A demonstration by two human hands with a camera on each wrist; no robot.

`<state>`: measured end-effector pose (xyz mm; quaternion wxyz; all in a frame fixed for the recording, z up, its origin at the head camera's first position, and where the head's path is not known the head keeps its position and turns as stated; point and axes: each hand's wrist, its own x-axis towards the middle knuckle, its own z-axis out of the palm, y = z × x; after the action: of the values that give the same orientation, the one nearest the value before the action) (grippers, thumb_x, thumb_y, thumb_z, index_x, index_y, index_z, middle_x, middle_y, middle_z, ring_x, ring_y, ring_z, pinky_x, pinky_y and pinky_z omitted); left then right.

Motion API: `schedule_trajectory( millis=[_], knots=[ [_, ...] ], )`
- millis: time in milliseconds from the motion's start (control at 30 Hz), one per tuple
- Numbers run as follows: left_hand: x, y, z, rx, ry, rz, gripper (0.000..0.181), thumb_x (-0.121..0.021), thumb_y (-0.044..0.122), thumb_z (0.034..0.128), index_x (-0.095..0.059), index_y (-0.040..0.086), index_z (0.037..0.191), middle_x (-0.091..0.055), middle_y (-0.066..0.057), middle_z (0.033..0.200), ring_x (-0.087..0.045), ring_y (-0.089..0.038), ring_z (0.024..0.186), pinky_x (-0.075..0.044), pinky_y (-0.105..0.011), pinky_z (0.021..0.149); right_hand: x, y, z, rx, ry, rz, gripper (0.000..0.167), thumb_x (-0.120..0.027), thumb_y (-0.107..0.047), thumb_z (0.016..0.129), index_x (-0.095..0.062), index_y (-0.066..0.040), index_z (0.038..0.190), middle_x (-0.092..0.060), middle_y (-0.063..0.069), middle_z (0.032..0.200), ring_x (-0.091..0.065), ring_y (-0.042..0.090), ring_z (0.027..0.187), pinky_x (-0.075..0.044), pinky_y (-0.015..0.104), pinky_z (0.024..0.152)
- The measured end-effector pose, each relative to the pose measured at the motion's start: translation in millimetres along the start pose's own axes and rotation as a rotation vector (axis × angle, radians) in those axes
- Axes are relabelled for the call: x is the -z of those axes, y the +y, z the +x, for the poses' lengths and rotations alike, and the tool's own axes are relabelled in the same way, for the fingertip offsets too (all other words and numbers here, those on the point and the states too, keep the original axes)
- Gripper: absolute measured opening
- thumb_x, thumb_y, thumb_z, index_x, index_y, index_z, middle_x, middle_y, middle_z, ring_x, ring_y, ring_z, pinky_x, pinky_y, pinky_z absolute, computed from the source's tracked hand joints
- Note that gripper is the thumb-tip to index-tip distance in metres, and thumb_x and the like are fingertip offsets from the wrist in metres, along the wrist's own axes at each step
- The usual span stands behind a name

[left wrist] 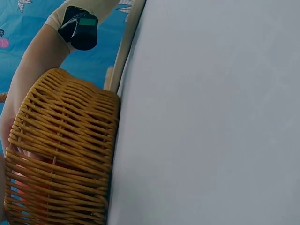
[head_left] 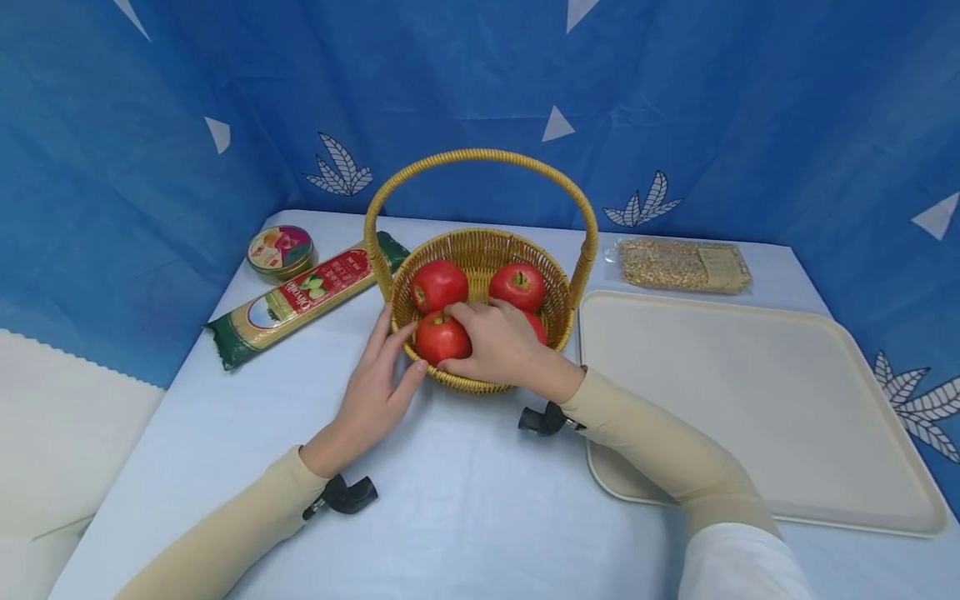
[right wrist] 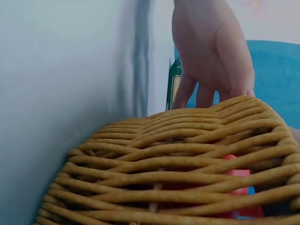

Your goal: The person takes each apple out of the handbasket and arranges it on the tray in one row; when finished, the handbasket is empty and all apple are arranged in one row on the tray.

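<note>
Right hand point(head_left: 501, 337) pinching a round red apple point(head_left: 441, 341) in a golden woven basket point(head_left: 465, 384)

At far left, a round tin with a colourful lid point(head_left: 280, 250) stands beside a long green-and-red pasta packet point(head_left: 303, 302) slanting toward the basket. The left hand point(head_left: 375, 392) touches the basket's left front rim, fingers spread and fairly straight. Inside, the pinched apple sits front left, among three other red apples point(head_left: 438, 283), one partly hidden by the right hand, whose thumb and fingers curve round its own. The step in hand looks like gripping that apple; a lift would call for a steady basket and a path over the near rim, avoiding the tall arched handle point(head_left: 480, 156). Rightward, a beige rectangular tray point(head_left: 742, 392) begins just beside the basket, its broad surface giving wide room; the right forearm point(head_left: 660, 433) crosses its near-left part. Behind lies a clear bag of yellowish kernels point(head_left: 663, 263). A blue curtain point(head_left: 465, 75) bounds the back.
</note>
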<state>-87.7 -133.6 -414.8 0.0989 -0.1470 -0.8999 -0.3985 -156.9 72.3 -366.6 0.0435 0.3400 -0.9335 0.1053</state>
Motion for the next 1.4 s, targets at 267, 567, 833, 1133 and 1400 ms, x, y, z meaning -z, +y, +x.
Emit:
schedule_trajectory(
  millis=[267,567,833,1133,1400],
  knots=[
    [0.3,-5.4,7.4,-0.057,0.034,0.007,0.05,-0.063,0.024,0.0992,-0.054,0.001,0.142,-0.027,-0.02,0.166,-0.031,-0.04,0.153,-0.038,-0.063,0.114,3.3,2.0,0.5,-0.032,-0.065,0.069,0.067,-0.082,-0.044,0.078,-0.06,-0.018,0.136,-0.067,0.008,0.13,-0.068,0.024,0.109,-0.059,0.047,0.089],
    [-6.5,-12.6,12.5,-0.084,0.063,-0.046,0.038,-0.061,0.02,0.0998,-0.059,0.0,0.133,-0.028,-0.022,0.164,-0.033,-0.041,0.151,-0.04,-0.063,0.112,13.3,-1.6,9.6,-0.029,-0.213,0.146,0.066,-0.083,-0.037,0.08,-0.058,-0.021,0.139,-0.059,0.011,0.138,-0.061,0.027,0.12,-0.057,0.051,0.093],
    [-5.6,-15.9,8.1,-0.08,0.081,-0.047,0.035,-0.06,0.018,0.0998,-0.059,-0.001,0.129,-0.028,-0.023,0.164,-0.033,-0.043,0.15,-0.038,-0.065,0.113,16.5,-4.1,16.7,0.037,-0.241,0.253,0.056,-0.082,-0.028,0.082,-0.065,-0.02,0.135,-0.057,0.01,0.139,-0.059,0.024,0.12,-0.058,0.046,0.092],
    [-8.1,-16.6,8.1,-0.102,0.086,-0.054,0.035,-0.061,0.023,0.101,-0.059,-0.001,0.126,-0.028,-0.022,0.165,-0.032,-0.041,0.152,-0.035,-0.063,0.116,20.3,-2.3,23.5,0.122,-0.29,0.259,0.051,-0.083,-0.022,0.081,-0.068,-0.016,0.129,-0.055,0.012,0.138,-0.058,0.024,0.118,-0.057,0.039,0.093],
    [-8.7,-15.7,10.8,-0.106,0.086,-0.054,0.034,-0.06,0.02,0.1003,-0.059,-0.002,0.126,-0.028,-0.022,0.165,-0.031,-0.041,0.152,-0.033,-0.063,0.117,16.9,0.6,24.6,0.159,-0.245,0.253,0.047,-0.082,-0.027,0.083,-0.069,-0.014,0.127,-0.06,0.01,0.135,-0.06,0.023,0.118,-0.057,0.038,0.093]
  ],
)
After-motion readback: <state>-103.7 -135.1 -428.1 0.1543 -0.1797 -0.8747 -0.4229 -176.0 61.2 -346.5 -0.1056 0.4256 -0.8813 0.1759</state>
